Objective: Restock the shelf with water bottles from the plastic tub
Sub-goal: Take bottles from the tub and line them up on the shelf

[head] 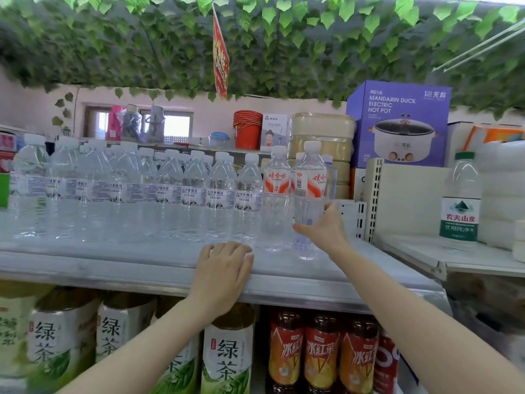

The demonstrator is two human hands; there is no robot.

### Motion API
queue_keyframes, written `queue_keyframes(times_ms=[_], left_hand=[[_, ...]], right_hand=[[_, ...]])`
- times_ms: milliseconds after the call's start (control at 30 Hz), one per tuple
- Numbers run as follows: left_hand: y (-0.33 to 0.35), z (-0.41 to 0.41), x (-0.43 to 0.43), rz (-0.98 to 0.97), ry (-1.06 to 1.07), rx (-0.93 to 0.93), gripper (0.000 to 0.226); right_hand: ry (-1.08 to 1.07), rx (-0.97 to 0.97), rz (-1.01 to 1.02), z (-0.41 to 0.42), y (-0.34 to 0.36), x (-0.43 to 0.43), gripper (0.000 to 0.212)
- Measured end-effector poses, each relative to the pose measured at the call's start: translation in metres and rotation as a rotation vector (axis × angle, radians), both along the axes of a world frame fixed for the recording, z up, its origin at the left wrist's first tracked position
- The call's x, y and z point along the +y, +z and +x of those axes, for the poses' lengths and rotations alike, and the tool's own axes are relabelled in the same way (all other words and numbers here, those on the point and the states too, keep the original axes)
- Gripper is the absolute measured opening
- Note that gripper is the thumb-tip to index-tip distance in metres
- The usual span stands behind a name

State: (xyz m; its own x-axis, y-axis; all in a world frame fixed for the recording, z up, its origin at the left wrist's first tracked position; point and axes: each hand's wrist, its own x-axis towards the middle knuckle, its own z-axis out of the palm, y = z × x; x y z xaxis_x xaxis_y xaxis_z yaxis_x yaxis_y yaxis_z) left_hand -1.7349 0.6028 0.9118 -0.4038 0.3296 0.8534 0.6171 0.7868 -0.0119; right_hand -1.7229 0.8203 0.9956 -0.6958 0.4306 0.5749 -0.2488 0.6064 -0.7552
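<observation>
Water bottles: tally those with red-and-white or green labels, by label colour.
Red-and-white labelled bottles: 2 (the right hand grips one)
Green labelled bottle: 1
Total: 3
Labels on the bottles behind these are hidden.

My water bottle (309, 180) is clear with a white cap and a red-and-white label. The box (397, 123) is purple. The buckets (247, 129) are red.

You are seeing two red-label water bottles (277, 180) up front in the middle, three red tea bottles (321, 354) at the lower right, and one purple box (397, 123) at the upper right.
</observation>
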Motion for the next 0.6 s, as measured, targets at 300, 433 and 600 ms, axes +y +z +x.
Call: queue_keyframes(times_ms=[300,433,600], left_hand=[[-0.0019,0.0018,0.0022,-0.028,0.062,0.002,0.043],[-0.0028,0.0036,0.0034,-0.036,0.071,0.005,0.044],[-0.0042,0.0018,0.0033,-0.044,0.083,0.011,0.044]], right_hand=[[-0.1,-0.094,0.034,-0.0051,-0.0014,-0.0004,0.088],[-0.079,-0.084,0.014,-0.0066,-0.0059,-0.001,0.081],[0.049,-0.101,-0.072,-0.0079,-0.0067,0.0023,0.062]])
